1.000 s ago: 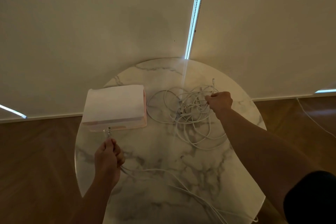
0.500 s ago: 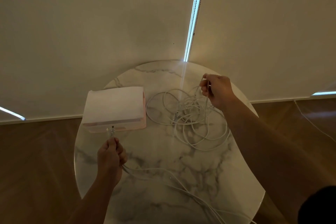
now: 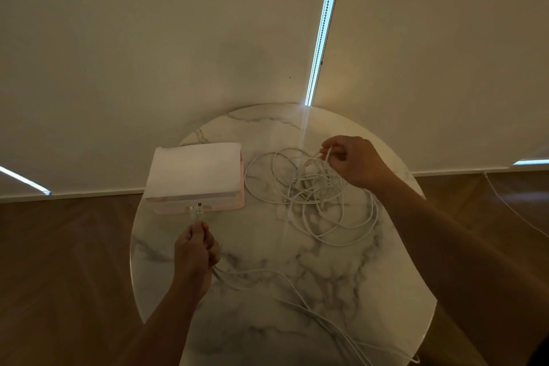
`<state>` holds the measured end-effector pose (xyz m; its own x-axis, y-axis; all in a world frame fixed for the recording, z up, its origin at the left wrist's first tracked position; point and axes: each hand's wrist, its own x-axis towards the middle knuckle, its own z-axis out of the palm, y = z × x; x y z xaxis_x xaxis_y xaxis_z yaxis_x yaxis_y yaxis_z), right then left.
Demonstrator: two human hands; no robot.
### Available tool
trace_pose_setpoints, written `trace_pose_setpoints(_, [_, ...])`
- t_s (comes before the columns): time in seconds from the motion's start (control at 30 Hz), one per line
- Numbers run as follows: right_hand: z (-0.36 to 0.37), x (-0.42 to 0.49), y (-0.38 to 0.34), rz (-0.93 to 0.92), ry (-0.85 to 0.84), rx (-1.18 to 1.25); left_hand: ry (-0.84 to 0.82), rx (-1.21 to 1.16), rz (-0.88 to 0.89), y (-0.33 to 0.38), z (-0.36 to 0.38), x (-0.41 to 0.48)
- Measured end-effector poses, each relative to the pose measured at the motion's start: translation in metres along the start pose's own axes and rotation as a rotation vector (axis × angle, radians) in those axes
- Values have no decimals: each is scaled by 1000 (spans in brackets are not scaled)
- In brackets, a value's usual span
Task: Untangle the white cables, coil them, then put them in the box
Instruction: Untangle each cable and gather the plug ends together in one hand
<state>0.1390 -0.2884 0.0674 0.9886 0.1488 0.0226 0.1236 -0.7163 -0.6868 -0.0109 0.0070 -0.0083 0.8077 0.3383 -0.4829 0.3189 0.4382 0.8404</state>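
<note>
Head view: white cables [image 3: 315, 196] lie tangled right of centre on marble table [image 3: 267, 261], box [image 3: 196, 175] just beside them, leftward. Nearest is right hand [image 3: 353, 160], over the tangle's far edge, pinching one strand. Across, left hand [image 3: 194, 252] grips freed ends before the box, strands trailing near-right.

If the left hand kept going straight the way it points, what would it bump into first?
Probably the box: the left hand points at its near side, and the cable ends it grips seem to reach that edge, though depth is unclear.
</note>
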Motion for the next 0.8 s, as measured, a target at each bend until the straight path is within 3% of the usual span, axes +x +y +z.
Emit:
trace_pose_setpoints(0.1, [-9,5,-13,-22,43,-419,-8,1,2,1,2,0])
trace_pose_setpoints(0.2, [-13,10,-25,-33,-1,-484,-11,-4,4,3,6,-2])
trace_pose_setpoints(0.4, [-8,-10,-44,132,-310,465,-43,-48,-28,5,16,-6])
trace_pose_setpoints(0.53, [14,-29,-41,174,-306,621,-75,-67,-46,5,25,-9])
trace_pose_setpoints(0.67, [34,-51,-35,237,-410,840,-107,-61,-62,5,32,-14])
trace_pose_setpoints(0.8, [44,-65,-35,216,-430,871,-169,-80,-100,6,36,-17])
